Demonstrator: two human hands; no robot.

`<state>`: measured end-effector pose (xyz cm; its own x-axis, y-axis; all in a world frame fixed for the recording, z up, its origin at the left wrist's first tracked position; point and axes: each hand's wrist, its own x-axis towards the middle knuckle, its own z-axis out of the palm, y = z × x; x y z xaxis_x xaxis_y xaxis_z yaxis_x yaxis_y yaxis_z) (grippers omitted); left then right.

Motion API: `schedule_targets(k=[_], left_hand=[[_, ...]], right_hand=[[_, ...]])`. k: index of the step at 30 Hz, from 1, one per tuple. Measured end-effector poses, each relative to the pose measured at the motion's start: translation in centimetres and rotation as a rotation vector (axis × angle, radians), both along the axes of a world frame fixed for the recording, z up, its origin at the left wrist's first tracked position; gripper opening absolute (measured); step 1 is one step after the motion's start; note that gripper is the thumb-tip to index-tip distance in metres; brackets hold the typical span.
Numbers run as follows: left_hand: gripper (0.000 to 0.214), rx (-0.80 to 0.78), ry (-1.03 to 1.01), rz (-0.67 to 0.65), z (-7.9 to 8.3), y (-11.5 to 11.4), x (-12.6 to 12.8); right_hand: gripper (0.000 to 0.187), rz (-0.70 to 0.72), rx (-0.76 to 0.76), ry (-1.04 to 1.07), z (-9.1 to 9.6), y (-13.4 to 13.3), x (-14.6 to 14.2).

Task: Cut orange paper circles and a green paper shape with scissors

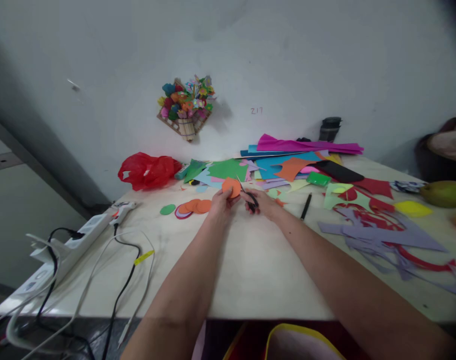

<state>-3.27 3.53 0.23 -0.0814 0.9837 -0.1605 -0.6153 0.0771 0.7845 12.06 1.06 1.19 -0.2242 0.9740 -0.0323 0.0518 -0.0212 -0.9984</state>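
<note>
Over the middle of the table, my left hand (222,202) is closed on an orange paper circle (232,187), gripping it by its lower left edge. My right hand (261,201) has its fingers in the loops of black-handled scissors (252,198). The scissor blades point up and left, beside the circle's right edge; whether they touch it I cannot tell. Left of my hands lies an overlapping row of orange circles (202,206), with a purple and a red-edged circle (183,212) under its left end. A green circle (167,209) lies further left.
Coloured sheets (276,165) and a red plastic bag (148,171) lie along the back. Purple and red scraps (378,232) cover the right side, near a black pen (306,206) and a green mango (445,194). A power strip (68,250) with cables runs along the left edge.
</note>
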Motion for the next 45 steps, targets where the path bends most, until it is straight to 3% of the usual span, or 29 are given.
schedule_targets(k=[12, 22, 33, 45], left_hand=[[0.028, 0.034, 0.073, -0.046, -0.1, 0.0, -0.6], [0.017, 0.048, 0.025, -0.039, -0.3, 0.3, -0.7], [0.024, 0.031, 0.065, -0.039, 0.6, -0.5, -0.4], [0.024, 0.067, 0.047, -0.078, -0.3, 0.1, -0.8]], right_hand=[[0.028, 0.043, 0.039, -0.081, 0.2, 0.2, 0.8], [0.025, 0.047, 0.047, -0.111, -0.2, 0.8, 1.1], [0.026, 0.045, 0.041, -0.163, 0.3, 0.4, 1.1], [0.034, 0.015, 0.02, -0.146, 0.5, 0.2, 1.0]])
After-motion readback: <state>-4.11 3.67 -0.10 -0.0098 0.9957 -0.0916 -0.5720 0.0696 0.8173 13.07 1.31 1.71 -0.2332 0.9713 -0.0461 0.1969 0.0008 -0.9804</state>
